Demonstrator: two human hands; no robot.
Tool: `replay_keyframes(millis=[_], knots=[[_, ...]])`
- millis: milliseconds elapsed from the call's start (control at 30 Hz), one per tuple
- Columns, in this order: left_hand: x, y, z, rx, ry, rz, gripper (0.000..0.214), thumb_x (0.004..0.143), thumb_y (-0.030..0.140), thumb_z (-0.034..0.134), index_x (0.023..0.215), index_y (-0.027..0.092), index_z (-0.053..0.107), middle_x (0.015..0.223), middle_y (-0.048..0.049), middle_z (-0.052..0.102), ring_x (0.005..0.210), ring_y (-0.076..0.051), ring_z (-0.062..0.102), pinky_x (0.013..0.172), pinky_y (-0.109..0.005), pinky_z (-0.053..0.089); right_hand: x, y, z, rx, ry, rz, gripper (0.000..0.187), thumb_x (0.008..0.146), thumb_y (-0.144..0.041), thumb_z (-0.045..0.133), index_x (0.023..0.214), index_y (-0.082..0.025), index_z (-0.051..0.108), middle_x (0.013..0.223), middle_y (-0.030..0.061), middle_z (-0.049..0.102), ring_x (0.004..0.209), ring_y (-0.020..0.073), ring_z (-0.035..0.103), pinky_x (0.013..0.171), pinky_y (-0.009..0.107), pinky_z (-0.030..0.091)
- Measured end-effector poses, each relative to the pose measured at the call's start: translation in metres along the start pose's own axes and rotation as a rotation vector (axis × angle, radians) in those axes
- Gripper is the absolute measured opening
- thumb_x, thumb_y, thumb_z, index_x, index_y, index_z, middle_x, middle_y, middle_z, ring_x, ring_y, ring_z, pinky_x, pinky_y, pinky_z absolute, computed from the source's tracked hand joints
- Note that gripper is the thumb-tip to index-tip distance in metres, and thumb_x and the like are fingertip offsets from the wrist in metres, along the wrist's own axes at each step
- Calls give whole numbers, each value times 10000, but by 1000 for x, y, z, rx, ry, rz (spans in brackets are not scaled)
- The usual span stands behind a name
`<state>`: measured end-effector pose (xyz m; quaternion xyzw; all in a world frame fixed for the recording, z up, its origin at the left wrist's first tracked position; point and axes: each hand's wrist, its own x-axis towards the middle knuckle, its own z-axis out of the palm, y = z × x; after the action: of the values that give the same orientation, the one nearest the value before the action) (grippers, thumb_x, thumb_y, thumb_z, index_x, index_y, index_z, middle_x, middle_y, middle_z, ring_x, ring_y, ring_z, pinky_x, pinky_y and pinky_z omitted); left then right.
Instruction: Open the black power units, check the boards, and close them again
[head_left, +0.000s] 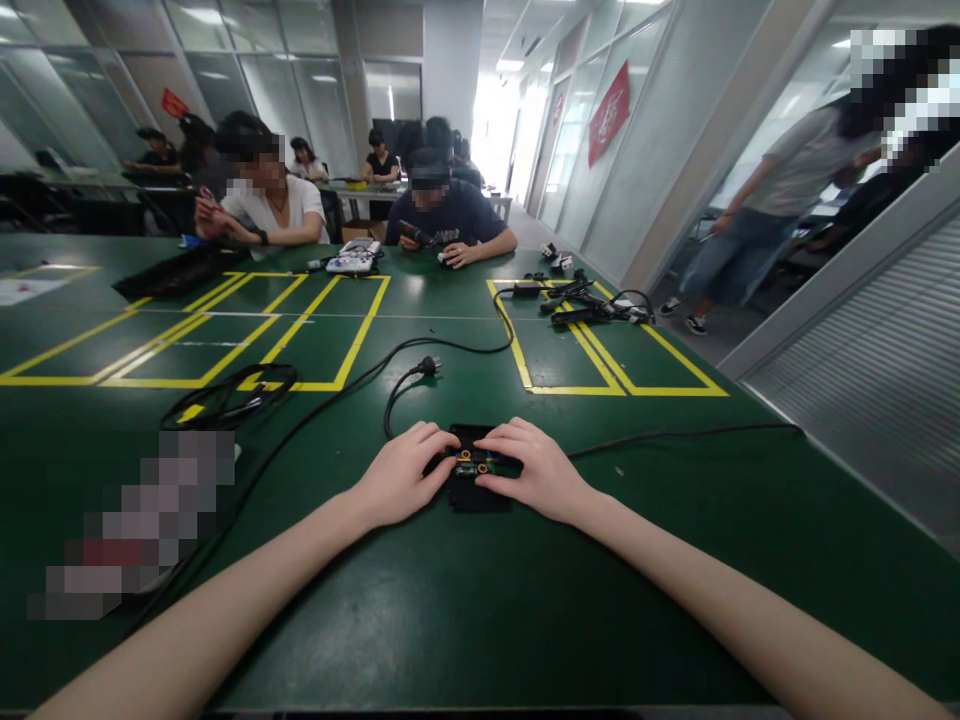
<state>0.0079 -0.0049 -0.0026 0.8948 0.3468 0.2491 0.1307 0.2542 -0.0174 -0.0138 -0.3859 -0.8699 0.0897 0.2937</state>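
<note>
Black plastic casing (480,498) sits on the table (420,620) between left grip (409,472) and right grip (536,466), both narrow around opposite ends of a circuit board (472,467) there, probably to steady it; a plug (429,366) lies just beyond the left grip, cord (393,391) curving back.

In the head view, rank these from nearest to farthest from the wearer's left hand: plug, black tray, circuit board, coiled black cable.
1. Circuit board, at the left hand, on its right.
2. Plug, just beyond the hand.
3. Coiled black cable, out to the left.
4. Black tray, far left.
</note>
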Motion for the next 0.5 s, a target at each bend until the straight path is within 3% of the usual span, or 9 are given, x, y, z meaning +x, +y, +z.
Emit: replay_keyframes(millis=[133,267,367,500], knots=[[-1,-1,0,-14,-5,18,201,1023,197,490,1158,207,638,1022,-59,688,981,-222,636,878,-349,554,0,0,-1,-8,9,-31,355,885,-371,802,1175,-173,751,1067,119,736,949,273,664,825,448,593],[-2,-1,1,-18,6,5,172,1018,190,502,1133,212,628,1027,-53,696,977,-218,644,877,-346,558,-3,3,-5,34,10,-55,245,1005,-298,626,1205,-192,722,1183,127,711,1051,256,682,896,429,605],[-2,-1,1,-21,8,-8,156,1010,191,514,1118,214,624,1024,-52,700,968,-218,649,866,-346,562,-6,5,-9,52,21,-74,245,1015,-225,571,1214,-212,712,1278,136,673,1160,257,677,968,433,598],[-2,0,0,-26,6,-21,143,1005,199,521,1109,212,620,1025,-54,702,956,-219,651,864,-353,563,-10,8,-14,81,13,-94,273,1000,-197,576,1239,-226,704,1308,140,654,1092,240,712,947,426,612]])
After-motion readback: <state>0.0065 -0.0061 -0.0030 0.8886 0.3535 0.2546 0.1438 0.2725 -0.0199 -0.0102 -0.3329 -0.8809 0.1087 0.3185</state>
